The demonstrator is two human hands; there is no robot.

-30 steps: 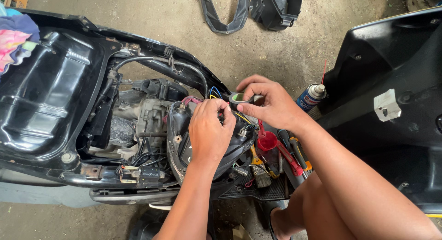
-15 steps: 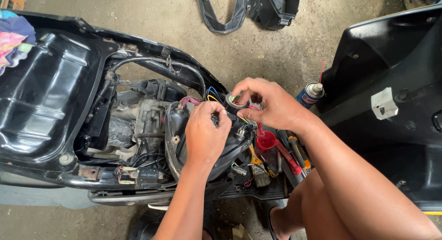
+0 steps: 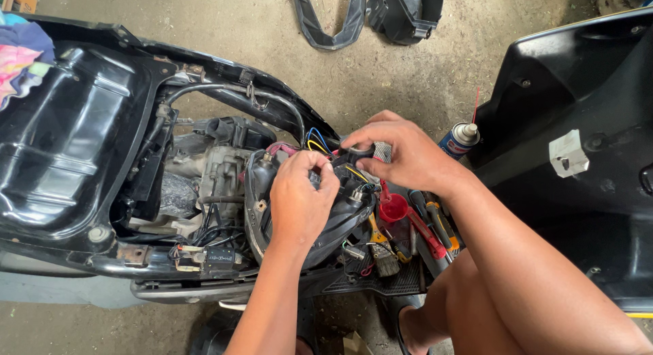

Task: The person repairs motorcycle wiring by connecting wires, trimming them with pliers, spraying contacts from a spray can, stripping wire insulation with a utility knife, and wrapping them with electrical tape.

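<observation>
A stripped scooter frame (image 3: 81,144) lies across the view with its engine (image 3: 211,171) and wiring bare. My left hand (image 3: 299,198) is closed on a black connector and coloured wires (image 3: 316,142) over the dark round housing (image 3: 340,222). My right hand (image 3: 401,154) pinches a small black and grey finned part (image 3: 377,151) just right of those wires. The two hands nearly touch above the housing.
A red funnel (image 3: 393,208), screwdrivers and pliers (image 3: 428,226) lie on a black mat (image 3: 388,280) by my knee. A spray can (image 3: 460,138) stands on the concrete. Black body panels lie at the top (image 3: 367,14) and right (image 3: 585,123). Coloured cloth (image 3: 20,55) sits top left.
Both hands have shifted slightly on the wiring; my right hand's fingers have turned the small finned part and my left hand has curled tighter on the connector.
</observation>
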